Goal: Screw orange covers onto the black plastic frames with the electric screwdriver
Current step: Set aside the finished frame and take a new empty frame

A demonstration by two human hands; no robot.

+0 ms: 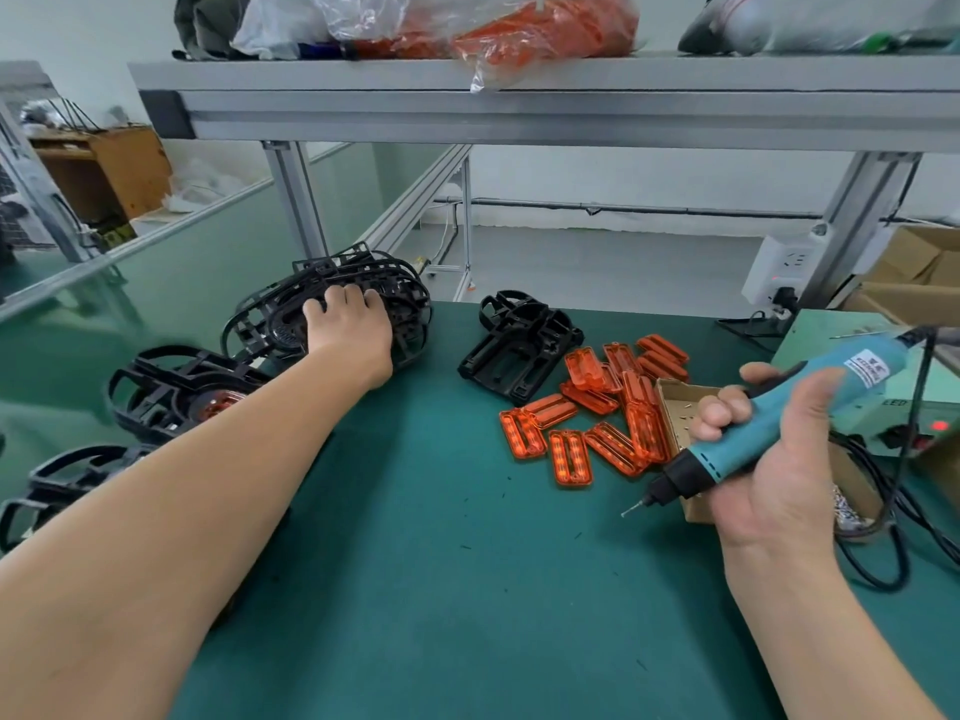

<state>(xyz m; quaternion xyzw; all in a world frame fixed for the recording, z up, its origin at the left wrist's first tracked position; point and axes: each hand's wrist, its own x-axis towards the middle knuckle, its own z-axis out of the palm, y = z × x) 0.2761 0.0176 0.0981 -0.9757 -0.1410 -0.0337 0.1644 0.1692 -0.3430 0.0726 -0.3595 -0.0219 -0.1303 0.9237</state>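
Step in hand, as judged: fetching the next black frame. Left grip [348, 330] is laid on the frame stack [408, 304] at the far left of the desk [441, 563], fingers curled over the top frame; nothing is lifted yet. Right grip [774, 475] is clamped round the electric screwdriver [810, 387], held off the desk at the right, bit pointed down-left and touching nothing. Orange covers [597, 413] are heaped loose between the two, just beside the screw box [667, 392]; a single frame [519, 345] lies just behind them. Frames with a cover apparently fitted [176, 387] are set near the left edge. Next move, as judged: one frame is to be pulled free of the tangled stack and laid in front, then a cover seated. Snagging of neighbouring frames is likely.
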